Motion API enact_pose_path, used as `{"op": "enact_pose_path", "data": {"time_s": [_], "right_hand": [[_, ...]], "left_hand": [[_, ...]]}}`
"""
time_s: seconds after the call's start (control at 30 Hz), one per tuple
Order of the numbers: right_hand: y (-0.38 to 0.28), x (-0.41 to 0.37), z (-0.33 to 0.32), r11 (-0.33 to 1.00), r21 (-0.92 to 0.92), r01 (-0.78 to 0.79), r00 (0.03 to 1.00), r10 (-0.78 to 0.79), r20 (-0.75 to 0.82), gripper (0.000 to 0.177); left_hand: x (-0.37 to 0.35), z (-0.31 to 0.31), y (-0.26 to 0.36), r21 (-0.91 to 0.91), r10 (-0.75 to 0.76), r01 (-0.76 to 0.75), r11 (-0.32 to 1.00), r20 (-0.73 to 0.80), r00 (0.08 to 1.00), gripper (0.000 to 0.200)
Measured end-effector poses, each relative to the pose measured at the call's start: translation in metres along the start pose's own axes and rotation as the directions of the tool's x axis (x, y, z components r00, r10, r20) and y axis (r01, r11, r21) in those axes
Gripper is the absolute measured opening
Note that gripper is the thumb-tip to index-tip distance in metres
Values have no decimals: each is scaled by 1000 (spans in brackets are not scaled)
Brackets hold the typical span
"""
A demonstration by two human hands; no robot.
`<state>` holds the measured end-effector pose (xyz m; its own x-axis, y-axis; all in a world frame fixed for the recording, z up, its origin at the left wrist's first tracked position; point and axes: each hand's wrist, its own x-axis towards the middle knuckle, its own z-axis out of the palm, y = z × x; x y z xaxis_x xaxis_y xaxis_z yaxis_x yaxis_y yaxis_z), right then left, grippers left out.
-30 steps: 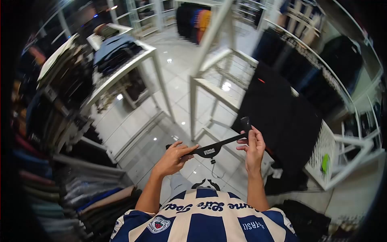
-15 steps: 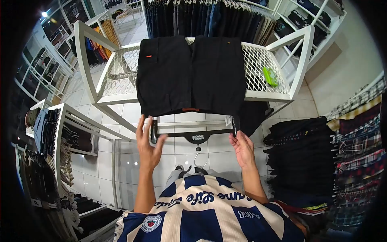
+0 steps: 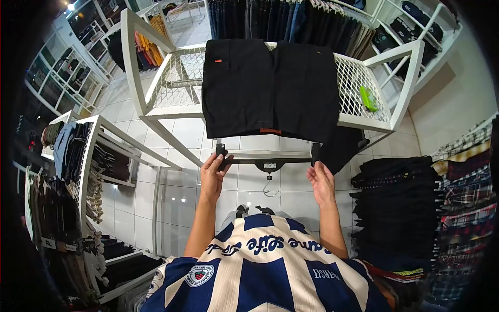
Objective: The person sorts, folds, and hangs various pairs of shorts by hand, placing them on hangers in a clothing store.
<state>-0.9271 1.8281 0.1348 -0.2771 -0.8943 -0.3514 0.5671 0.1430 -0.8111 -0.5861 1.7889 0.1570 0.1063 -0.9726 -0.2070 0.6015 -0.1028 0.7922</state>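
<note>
Black shorts (image 3: 239, 88) lie spread on a white mesh rack (image 3: 171, 78), their waistband hanging at its front edge. Just below the waistband is a black clip hanger (image 3: 268, 165), its metal hook pointing toward my body. My left hand (image 3: 212, 179) pinches the hanger's left clip (image 3: 222, 150) between thumb and fingers. At the other end, the fingertips of my right hand (image 3: 322, 183) close on the lower part of the right clip (image 3: 316, 153). Both clips stand right at the waistband. More black fabric (image 3: 343, 151) hangs below the shorts on the right.
A bright green item (image 3: 368, 99) lies on the mesh right of the shorts. Jeans (image 3: 280, 23) hang behind the rack. Black garments (image 3: 395, 203) and plaid shirts (image 3: 468, 203) hang on the right. A white shelf unit (image 3: 88, 161) with folded clothes stands on the left.
My left hand has gone from open beside the left clip to gripping it. The hanger is now straighter, with its clips up at the waistband. The view has shifted slightly.
</note>
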Motion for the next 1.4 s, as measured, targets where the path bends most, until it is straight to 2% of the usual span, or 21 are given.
{"op": "enact_pose_path", "data": {"time_s": [0.1, 0.17, 0.23, 0.43, 0.53, 0.93, 1.03, 1.1, 1.17, 1.27, 1.4], "right_hand": [[7, 7, -11, 999, 3, 32, 998, -32, 48, 26], [5, 5, -10, 997, 19, 72, 997, -72, 30, 29], [8, 10, -14, 998, 4, 62, 998, -62, 0, 30], [12, 17, -13, 999, 7, 49, 997, -49, -55, 33], [17, 22, -17, 997, 23, 68, 997, -68, -24, 32], [25, 34, -22, 993, 77, 94, 996, -93, -7, 30], [32, 35, -27, 991, 82, 104, 994, -101, -43, 31], [33, 39, -26, 988, 100, 121, 993, -120, -16, 31], [32, 40, -22, 988, 96, 123, 992, -121, -25, 31], [35, 40, -21, 988, 101, 120, 993, -118, -25, 29], [34, 37, -15, 980, 130, 152, 988, -151, -13, 25]], "left_hand": [[10, -17, -10, 50, -30, 32, 998, -38, 999, 32], [3, -4, 4, 248, -55, 80, 965, -107, 993, 41], [5, -3, 2, 316, -43, 87, 945, -145, 988, 42], [12, -5, -7, 237, -58, 78, 968, -89, 994, 44], [13, -3, -5, 300, -59, 88, 950, -104, 993, 43], [16, -7, -14, 316, -71, 89, 944, -69, 995, 48], [18, -7, -16, 337, -57, 70, 939, -47, 997, 49], [19, -7, -19, 325, -63, 78, 942, -56, 996, 48], [18, -7, -19, 324, -58, 80, 943, -76, 995, 37], [19, -10, -16, 303, -40, 59, 951, -69, 997, 43], [20, -8, -11, 303, -35, 48, 952, -48, 998, 42]]}}
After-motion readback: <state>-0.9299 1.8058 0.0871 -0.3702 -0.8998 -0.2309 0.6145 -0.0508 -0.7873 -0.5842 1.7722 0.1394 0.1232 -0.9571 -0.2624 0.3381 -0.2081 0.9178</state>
